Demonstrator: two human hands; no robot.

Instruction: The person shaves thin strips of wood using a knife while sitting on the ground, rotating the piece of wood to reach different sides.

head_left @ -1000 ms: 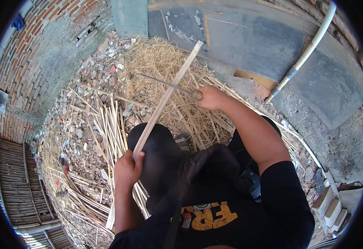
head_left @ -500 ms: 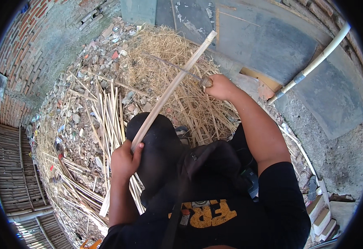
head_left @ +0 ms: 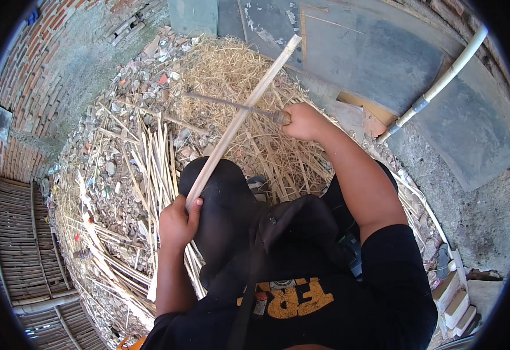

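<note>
My left hand (head_left: 178, 226) is closed round the lower end of a long, pale bamboo strip (head_left: 223, 146). The strip slants up and to the right, passing over my dark-clad left knee (head_left: 220, 192). In my right hand (head_left: 303, 122) is the short wooden handle of a knife (head_left: 220, 101). Its thin dark blade points left and crosses the strip around the upper middle. Whether the edge is biting into the bamboo cannot be made out.
Several split bamboo strips (head_left: 156, 160) lie in a heap to the left on rubble. Dry shavings (head_left: 226, 67) cover the ground ahead. Grey panels (head_left: 371, 64) and a pale pipe (head_left: 442, 87) lean at the right. A brick wall (head_left: 30, 76) and bamboo slatting (head_left: 18, 233) stand left.
My right hand and the knife have shifted slightly left, and the blade now crosses the strip a little lower. The strip's far tip has moved slightly up and left.
</note>
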